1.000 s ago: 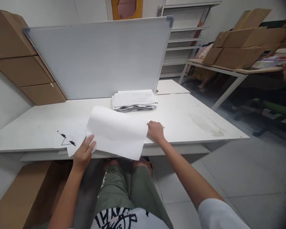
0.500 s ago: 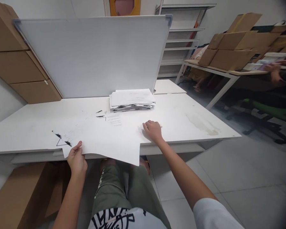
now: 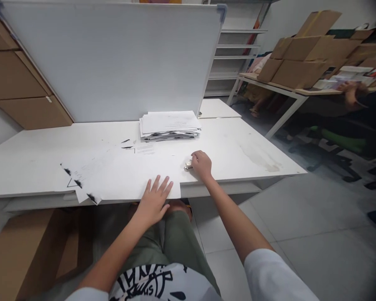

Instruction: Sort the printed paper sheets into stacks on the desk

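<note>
A large white sheet (image 3: 128, 173) with black marks at its corners lies flat on the white table (image 3: 257, 154), near the front edge. My left hand (image 3: 154, 200) rests on the sheet's front right corner, fingers spread and flat. My right hand (image 3: 201, 164) is curled over a small silvery object (image 3: 188, 166) just right of the sheet. Another sheet (image 3: 81, 175) with a drawn triangle lies under it at the left.
A stack of papers (image 3: 170, 124) sits at the back of the table before a leaning whiteboard (image 3: 112, 58). Cardboard boxes (image 3: 21, 83) stand at the left wall. To the right, another table (image 3: 297, 94) holds boxes, with another person's hand (image 3: 351, 90) over it.
The sheet that was lifted and curled now lies flat on the table. My left hand moved from its left edge to its front right corner and opened. My right hand now covers a small metal object.
</note>
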`<state>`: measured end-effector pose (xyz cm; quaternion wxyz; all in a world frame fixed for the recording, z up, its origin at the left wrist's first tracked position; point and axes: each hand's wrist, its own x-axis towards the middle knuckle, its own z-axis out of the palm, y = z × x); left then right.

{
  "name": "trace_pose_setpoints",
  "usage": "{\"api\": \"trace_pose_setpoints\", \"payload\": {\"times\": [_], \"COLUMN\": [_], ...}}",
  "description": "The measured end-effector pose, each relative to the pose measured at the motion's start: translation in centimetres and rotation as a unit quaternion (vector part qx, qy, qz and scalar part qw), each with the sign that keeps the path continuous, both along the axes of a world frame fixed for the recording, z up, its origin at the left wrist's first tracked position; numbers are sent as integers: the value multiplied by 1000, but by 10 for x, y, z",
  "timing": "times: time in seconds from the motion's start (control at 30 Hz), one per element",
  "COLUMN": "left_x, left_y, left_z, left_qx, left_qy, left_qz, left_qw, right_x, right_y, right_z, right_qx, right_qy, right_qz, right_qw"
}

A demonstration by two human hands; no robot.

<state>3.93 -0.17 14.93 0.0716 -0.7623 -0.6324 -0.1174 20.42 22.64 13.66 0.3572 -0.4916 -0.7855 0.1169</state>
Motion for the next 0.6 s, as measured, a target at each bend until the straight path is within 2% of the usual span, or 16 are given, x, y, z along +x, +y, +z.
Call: {"api": "trace_pose_setpoints", "payload": {"times": [0.1, 0.2, 0.33, 0.47, 0.6], "left_x": [9, 10, 21, 32, 39], "left_y": [32, 53, 55, 51, 57], "left_z": [2, 8, 12, 5, 1], "left_qx": [-86, -89, -89, -72, -69], "left_qy": [15, -27, -5, 39, 51], "left_qz": [38, 51, 18, 16, 17], "left_qw": [995, 994, 996, 996, 996], "right_x": [-4, -7, -6, -6, -9], "right_y": [-4, -4, 0, 1, 0], "right_z": [5, 9, 10, 10, 15], "right_qx": [-24, -37, -29, -22, -33], "right_qy": [-46, -75, -75, -50, -70], "right_qz": [-31, -55, -41, -36, -49], "right_qw": [998, 995, 996, 998, 996]}}
